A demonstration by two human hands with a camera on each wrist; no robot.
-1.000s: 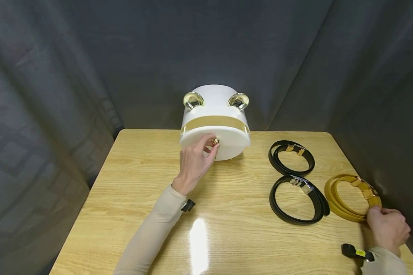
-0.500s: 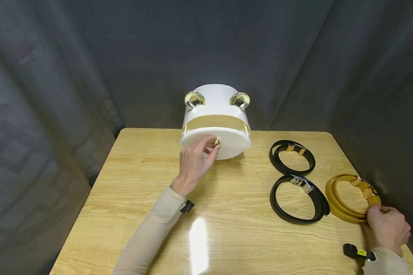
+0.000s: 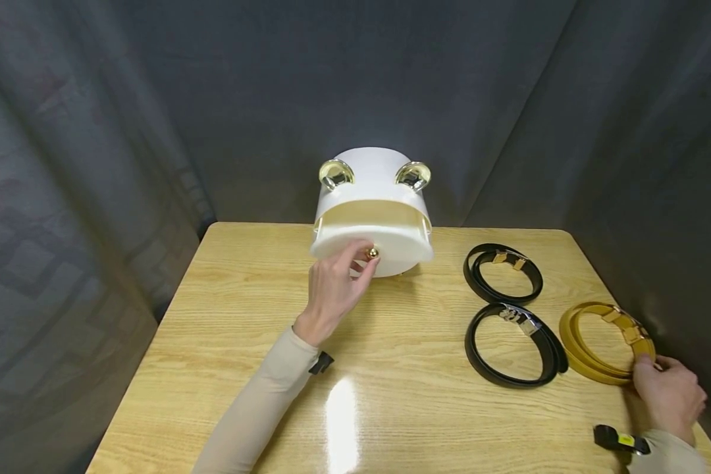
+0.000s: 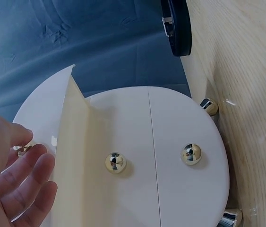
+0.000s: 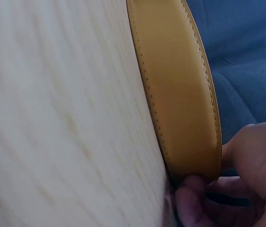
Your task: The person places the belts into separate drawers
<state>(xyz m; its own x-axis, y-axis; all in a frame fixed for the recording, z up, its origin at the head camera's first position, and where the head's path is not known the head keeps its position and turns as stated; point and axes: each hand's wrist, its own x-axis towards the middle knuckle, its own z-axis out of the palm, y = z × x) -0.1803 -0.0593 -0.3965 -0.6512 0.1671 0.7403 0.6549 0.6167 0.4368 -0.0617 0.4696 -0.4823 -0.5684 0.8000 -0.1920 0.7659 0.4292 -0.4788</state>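
Observation:
A white rounded box (image 3: 373, 174) with two gold, eye-like rings on top stands at the table's back. Its top drawer (image 3: 403, 247) is pulled partly out, showing a cream inside. Thumb and fingertips of my left hand (image 3: 332, 283) pinch the gold knob (image 3: 372, 253) on that drawer. In the left wrist view, a lower knob (image 4: 115, 162) sits on the shut front beneath. At the far right, my right hand (image 3: 669, 395) grips the near edge of a coiled yellow belt (image 3: 576, 349). The right wrist view shows the belt's stitched strap (image 5: 177, 90) standing on edge, fingers at its lower end.
Two coiled black belts lie left of the yellow one: one with a gold buckle (image 3: 518, 263) behind, one with a silver buckle (image 3: 529, 325) in front. Grey curtains (image 3: 243, 118) hang behind and along both sides of the wooden table (image 3: 415, 395).
My left hand has drawn the top drawer slightly further out and down toward me, so more of its inside shows. My right hand stays on the yellow belt, almost unmoved.

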